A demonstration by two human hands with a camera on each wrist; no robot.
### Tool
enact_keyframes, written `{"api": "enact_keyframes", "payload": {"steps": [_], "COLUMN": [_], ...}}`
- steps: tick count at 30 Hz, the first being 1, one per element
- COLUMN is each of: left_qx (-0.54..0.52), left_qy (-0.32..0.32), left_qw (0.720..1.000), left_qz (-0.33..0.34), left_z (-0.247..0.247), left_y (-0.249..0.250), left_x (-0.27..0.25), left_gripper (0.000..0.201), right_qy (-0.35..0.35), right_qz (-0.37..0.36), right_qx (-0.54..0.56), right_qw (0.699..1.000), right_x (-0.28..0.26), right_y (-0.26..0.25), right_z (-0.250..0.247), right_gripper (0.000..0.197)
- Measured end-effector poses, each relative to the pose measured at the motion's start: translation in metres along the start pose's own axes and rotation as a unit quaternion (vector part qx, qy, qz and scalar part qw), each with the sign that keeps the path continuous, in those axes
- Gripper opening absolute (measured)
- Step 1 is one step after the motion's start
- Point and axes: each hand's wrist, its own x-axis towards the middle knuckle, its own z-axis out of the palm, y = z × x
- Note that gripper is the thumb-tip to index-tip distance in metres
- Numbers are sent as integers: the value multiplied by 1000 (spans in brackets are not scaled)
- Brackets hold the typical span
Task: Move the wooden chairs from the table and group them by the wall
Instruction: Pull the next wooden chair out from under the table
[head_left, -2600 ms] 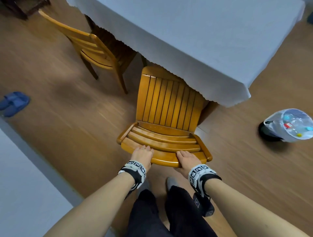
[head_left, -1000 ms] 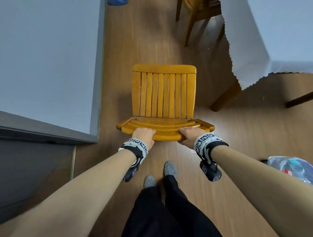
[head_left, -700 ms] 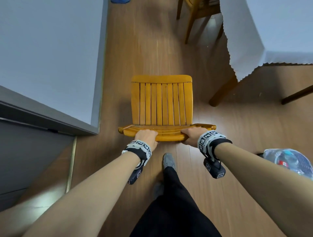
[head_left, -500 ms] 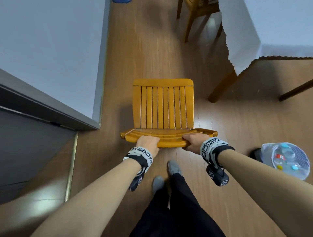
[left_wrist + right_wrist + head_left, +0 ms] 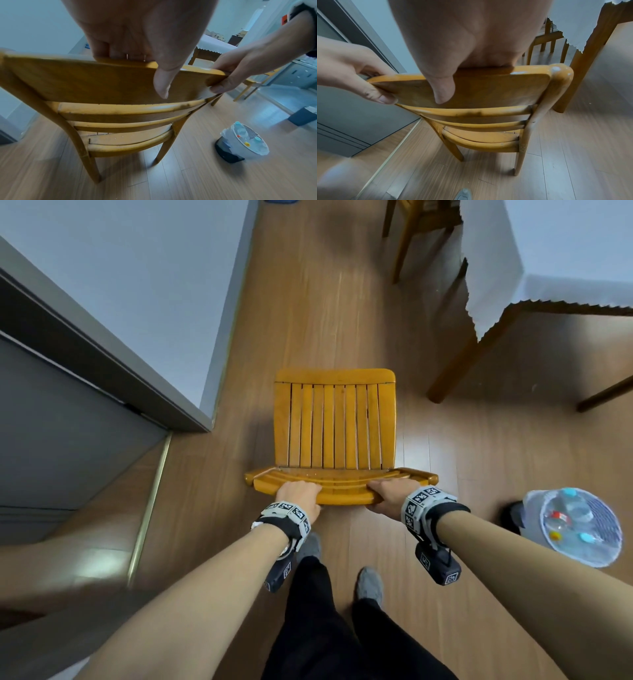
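Glossy varnished wood chair; wood-look floor; white cloth tablecloth.

**Bare Forearms, Tagged Wristbands, Black Trousers**

The person's forearms are bare, with no sleeves in the head view. The left hand and right hand wear no gloves or rings. Each wrist carries a wristband of pale grey blocks printed with black-and-white square marker patterns, backed by a black strap. Under each wrist hangs a small black camera module, boxy, bearing its own white square marker; the left one shows only partly behind the forearm. The legs are clad in plain black trousers. The feet wear grey socks, with no shoes over them.
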Motion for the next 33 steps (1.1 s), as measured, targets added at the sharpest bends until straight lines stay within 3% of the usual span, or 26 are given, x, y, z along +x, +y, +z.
{"api": "enact_keyframes", "payload": {"steps": [8,13,16,19,25,33], "left_qx": [-27,-30,-63,-94,-27,7], "left_qy": [18,-86,-113,-57,46,76], "left_qw": [998,993,991,994,998,997], "left_qz": [-56,-69,-42,-4,22,-6], "left_z": [16,-1,-24,-62,-164,-246], "left_y": [29,32,37,41,58,104], "left_x": [-20,-14,0,32,117,239], "left_gripper": [19,28,46,47,41,42], "right_qy": [30,-11,-74,-102,5,67], "right_qz": [-37,-50,-48,-7,90,65], "right_qx": [-32,3,19,44,110,67], "right_qw": [998,999,996,994,990,993], "right_x": [-17,-16,-19,-26,-25,39], "right_y": [11,17,26,43,108,222], "right_z": [12,2,-18,-45,-131,-256], "right_gripper": [29,29,49,69,59,52]}}
